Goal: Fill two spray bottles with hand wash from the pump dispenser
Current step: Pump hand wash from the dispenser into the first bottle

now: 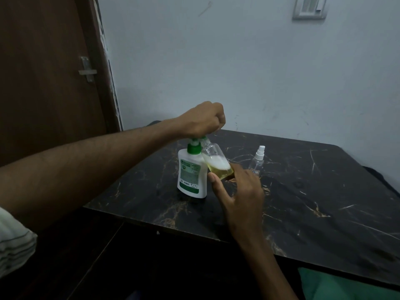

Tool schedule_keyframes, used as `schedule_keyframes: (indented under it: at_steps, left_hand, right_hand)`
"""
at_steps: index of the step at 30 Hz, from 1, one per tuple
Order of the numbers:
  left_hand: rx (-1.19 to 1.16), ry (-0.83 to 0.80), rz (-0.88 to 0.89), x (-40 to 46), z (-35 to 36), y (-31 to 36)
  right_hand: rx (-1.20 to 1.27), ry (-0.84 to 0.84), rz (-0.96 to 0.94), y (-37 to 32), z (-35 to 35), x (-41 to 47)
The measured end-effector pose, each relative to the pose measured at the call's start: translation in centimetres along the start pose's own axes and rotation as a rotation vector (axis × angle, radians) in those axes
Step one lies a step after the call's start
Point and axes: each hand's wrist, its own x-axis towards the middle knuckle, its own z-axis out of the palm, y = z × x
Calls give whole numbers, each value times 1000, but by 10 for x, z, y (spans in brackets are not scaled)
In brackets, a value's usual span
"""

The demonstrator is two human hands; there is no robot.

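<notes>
A white pump dispenser (191, 173) with a green collar and green label stands on the black marble table (303, 202). My left hand (202, 121) sits on top of its pump head, fingers curled into a fist over it. My right hand (237, 191) holds a small clear spray bottle (216, 161) by its base, tilted with its open neck up against the pump spout. Yellowish liquid with white foam fills its lower part. A second clear spray bottle (258, 160) with a white sprayer top stands upright on the table, to the right.
A pale wall rises right behind the table, with a switch plate (310, 7) high on the right. A brown door (47, 72) with a metal latch stands to the left. Green fabric (346, 286) shows below the table's near edge.
</notes>
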Motion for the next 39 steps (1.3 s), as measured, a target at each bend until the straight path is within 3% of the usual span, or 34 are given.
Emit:
schedule_keyframes:
  at_steps: [39]
  left_hand:
    - [6,-28,-10,0,0,4]
  right_hand:
    - [0,9,-12,1,0,0]
